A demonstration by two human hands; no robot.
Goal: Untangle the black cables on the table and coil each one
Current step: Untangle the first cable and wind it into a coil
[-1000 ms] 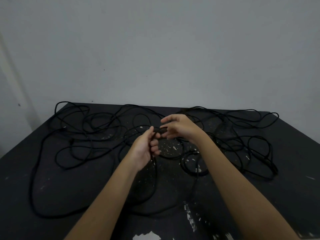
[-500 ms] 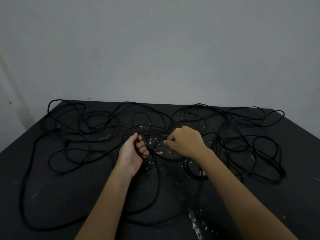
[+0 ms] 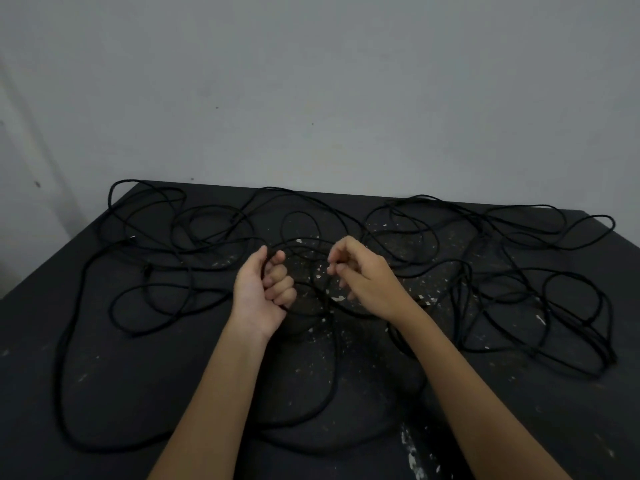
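Dark desk (image 3: 138, 375), black cables (image 3: 333, 358) all tangled; left hand (image 3: 261, 292) fingers grip a strand, right hand (image 3: 363, 275) pulled away, grip unclear

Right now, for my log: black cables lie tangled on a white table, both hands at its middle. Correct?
No: the head view shows a black table, not white. The black cables do lie tangled on it, left hand and right hand at its middle.
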